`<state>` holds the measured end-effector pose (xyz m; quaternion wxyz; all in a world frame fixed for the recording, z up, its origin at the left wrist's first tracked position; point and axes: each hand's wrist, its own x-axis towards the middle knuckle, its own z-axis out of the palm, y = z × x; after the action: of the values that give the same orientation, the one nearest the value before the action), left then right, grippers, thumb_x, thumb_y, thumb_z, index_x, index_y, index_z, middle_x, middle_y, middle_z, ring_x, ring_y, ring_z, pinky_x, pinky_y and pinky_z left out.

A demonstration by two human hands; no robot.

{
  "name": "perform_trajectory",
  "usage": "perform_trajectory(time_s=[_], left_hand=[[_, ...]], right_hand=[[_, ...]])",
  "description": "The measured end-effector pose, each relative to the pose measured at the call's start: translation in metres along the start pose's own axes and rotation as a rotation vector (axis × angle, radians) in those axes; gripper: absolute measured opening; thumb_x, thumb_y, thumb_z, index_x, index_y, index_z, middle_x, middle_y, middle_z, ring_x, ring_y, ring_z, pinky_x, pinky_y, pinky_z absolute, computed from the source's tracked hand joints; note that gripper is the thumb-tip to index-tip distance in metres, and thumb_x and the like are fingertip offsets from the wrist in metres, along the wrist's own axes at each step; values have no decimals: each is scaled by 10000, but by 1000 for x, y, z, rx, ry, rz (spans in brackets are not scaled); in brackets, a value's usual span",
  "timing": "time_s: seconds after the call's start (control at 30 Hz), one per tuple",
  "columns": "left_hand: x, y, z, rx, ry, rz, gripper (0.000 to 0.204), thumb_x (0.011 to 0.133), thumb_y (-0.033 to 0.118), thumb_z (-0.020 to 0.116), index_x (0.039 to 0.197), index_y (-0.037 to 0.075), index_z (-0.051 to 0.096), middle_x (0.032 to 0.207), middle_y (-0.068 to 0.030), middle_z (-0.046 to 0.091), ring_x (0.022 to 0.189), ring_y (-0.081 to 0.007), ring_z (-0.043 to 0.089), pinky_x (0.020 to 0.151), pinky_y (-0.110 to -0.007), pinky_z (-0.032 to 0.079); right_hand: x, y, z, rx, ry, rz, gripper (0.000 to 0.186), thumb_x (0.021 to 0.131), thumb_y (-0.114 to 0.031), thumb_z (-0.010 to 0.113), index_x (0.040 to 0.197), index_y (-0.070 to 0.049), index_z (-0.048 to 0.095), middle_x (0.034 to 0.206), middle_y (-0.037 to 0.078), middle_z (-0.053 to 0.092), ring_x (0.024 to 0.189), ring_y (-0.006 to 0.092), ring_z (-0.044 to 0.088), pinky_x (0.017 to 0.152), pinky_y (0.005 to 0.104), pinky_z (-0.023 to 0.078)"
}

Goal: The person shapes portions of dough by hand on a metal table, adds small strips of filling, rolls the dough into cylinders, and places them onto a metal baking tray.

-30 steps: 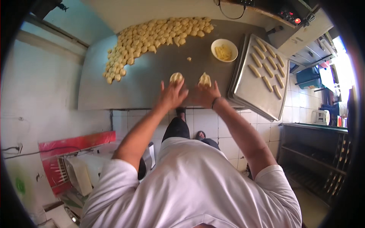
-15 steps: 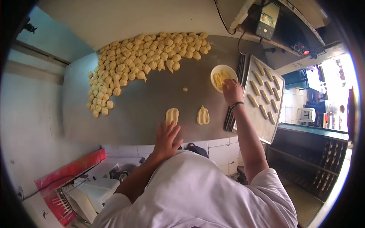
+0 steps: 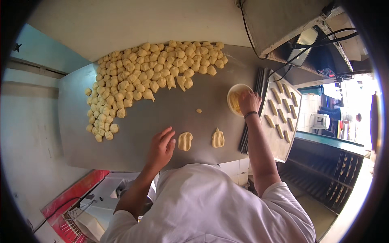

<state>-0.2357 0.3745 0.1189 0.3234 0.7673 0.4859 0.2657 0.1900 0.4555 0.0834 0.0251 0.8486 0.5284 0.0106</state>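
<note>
My right hand [image 3: 250, 103] reaches into a round white bowl [image 3: 231, 89] that holds yellow strips [image 3: 234, 98]. Its fingers are bent together over the strips; their tips are hidden, so what they pinch cannot be made out. To the left, my left hand [image 3: 161, 146] hovers by the near part of the table with fingers stretched out, holding nothing. Just right of it lies a flattened oval of dough [image 3: 185, 141] with lengthwise grooves. A second flattened dough piece [image 3: 218, 138], pointed at its far end, lies farther right.
Many dough balls [image 3: 142, 69] cover the far and left parts of the metal table [image 3: 133, 137]. One small dough scrap [image 3: 199, 110] sits mid-table. Right of the bowl, stacked trays [image 3: 279, 149] carry rows of dough sticks [image 3: 281, 116] on top. A phone [image 3: 304, 46] and cables hang above.
My left hand has lifted off the left flattened dough piece and moved left. My right hand has reached deeper into the bowl. The whole view has shifted a little.
</note>
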Motion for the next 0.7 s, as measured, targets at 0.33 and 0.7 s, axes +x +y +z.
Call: perform_trajectory(time_s=[0.33, 0.7], left_hand=[[82, 89, 74, -431, -40, 5, 291, 983, 89, 697, 1267, 24, 698, 1188, -121, 736, 1010, -228, 731, 866, -338, 591], [117, 198, 135, -767, -226, -180, 180, 982, 138, 727, 1113, 16, 746, 1010, -19, 747, 957, -80, 684, 858, -257, 569]], right_hand=[[-31, 39, -35, 1084, -67, 62, 257, 950, -137, 738, 1192, -51, 751, 1050, 79, 770, 891, 144, 706, 845, 272, 535], [-125, 76, -99, 1860, -501, -8, 185, 1007, -68, 684, 1166, 25, 699, 1047, 29, 742, 971, 86, 670, 906, 241, 530]])
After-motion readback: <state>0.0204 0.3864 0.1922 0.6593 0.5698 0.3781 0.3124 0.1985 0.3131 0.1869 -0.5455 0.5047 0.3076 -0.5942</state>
